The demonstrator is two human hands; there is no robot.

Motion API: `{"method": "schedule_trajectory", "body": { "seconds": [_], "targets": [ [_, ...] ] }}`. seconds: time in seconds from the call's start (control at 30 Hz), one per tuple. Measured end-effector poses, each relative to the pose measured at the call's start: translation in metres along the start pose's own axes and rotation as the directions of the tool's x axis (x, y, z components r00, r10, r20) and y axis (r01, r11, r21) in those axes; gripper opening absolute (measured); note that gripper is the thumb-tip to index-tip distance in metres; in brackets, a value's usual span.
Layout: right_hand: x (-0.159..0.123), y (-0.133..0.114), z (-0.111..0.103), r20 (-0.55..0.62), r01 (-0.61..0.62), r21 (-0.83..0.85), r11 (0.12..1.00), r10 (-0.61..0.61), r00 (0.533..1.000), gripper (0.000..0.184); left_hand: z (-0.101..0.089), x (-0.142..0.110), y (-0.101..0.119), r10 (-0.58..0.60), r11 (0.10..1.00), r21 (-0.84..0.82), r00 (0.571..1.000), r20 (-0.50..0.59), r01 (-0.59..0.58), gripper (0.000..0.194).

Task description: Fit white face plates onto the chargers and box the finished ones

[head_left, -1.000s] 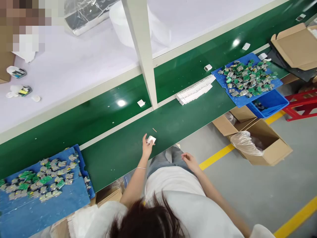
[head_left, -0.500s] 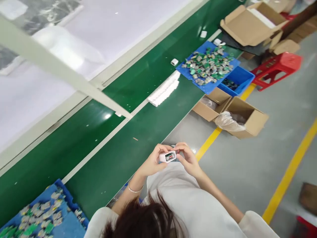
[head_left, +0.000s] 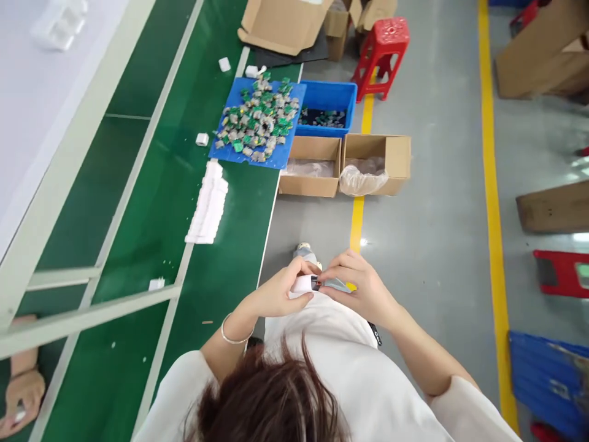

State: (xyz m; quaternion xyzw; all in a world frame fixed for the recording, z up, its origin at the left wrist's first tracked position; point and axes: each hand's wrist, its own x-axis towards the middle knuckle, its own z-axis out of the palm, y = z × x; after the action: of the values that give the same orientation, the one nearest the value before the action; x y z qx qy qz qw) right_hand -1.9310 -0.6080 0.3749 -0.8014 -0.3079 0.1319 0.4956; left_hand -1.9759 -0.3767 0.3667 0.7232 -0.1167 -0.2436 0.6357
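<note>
In front of the white shirt, my left hand [head_left: 294, 285] is closed around a white plastic charger housing [head_left: 302, 283], its open end facing right. Dark innards with a spot of red, apparently a small circuit board [head_left: 316, 283], show at that opening. The thumb and fingertips of my right hand [head_left: 352, 279] pinch at the board there; the fingers partly cover it. A row of white housings [head_left: 207, 205] stands on the green bench. Beyond it, a blue tray [head_left: 285, 156] bears a heap of green and grey circuit boards [head_left: 257, 120].
To the right of the bench are a blue bin [head_left: 326, 131], open cardboard boxes [head_left: 310, 187] and a red stool [head_left: 391, 31]. A pale metal bar [head_left: 92, 319] crosses the bench at left. Another person's hand [head_left: 25, 393] holds a small white thing at lower left.
The view has swung to the right. My right fingers have closed in on the housing's open end, where the innards showed plainly before. My left hand still holds the housing.
</note>
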Motion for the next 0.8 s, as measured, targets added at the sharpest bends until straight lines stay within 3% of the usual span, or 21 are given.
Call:
{"method": "schedule_trajectory", "body": {
  "seconds": [0.17, 0.3, 0.37, 0.47, 0.53, 0.67, 0.8],
  "targets": [
    [0.02, 0.029, -0.035, -0.059, -0.193, 0.133, 0.972, 0.202, 0.978, 0.013, -0.026, 0.084, 0.006, -0.095, 0.994, 0.081, 0.965, 0.243, 0.077, 0.027],
    [0.039, 0.048, -0.058, -0.21, -0.301, 0.173, 0.938, 0.333, 0.919, 0.014, -0.051, 0.156, 0.015, -0.116, 0.983, 0.178, 0.925, 0.362, 0.054, 0.033],
    [0.046, 0.058, -0.074, -0.324, -0.352, 0.172, 0.92, 0.39, 0.862, 0.015, -0.067, 0.192, 0.025, -0.12, 0.97, 0.243, 0.91, 0.397, 0.022, 0.036],
    [0.053, 0.073, -0.105, -0.5, -0.432, 0.179, 0.884, 0.46, 0.734, 0.016, -0.09, 0.243, 0.04, -0.106, 0.961, 0.276, 0.888, 0.448, -0.025, 0.039],
    [0.055, 0.083, -0.126, -0.554, -0.465, 0.244, 0.851, 0.516, 0.653, 0.017, -0.099, 0.277, 0.048, -0.103, 0.961, 0.275, 0.874, 0.475, -0.036, 0.043],
    [0.062, 0.11, -0.169, -0.529, -0.424, 0.533, 0.733, 0.679, 0.509, 0.029, -0.091, 0.348, 0.053, -0.143, 0.972, 0.234, 0.841, 0.522, 0.021, 0.04],
    [0.067, 0.157, -0.218, -0.412, -0.298, 0.791, 0.535, 0.825, 0.387, 0.043, -0.047, 0.429, 0.046, -0.213, 0.97, 0.033, 0.768, 0.605, 0.243, 0.067]
  ]
}}
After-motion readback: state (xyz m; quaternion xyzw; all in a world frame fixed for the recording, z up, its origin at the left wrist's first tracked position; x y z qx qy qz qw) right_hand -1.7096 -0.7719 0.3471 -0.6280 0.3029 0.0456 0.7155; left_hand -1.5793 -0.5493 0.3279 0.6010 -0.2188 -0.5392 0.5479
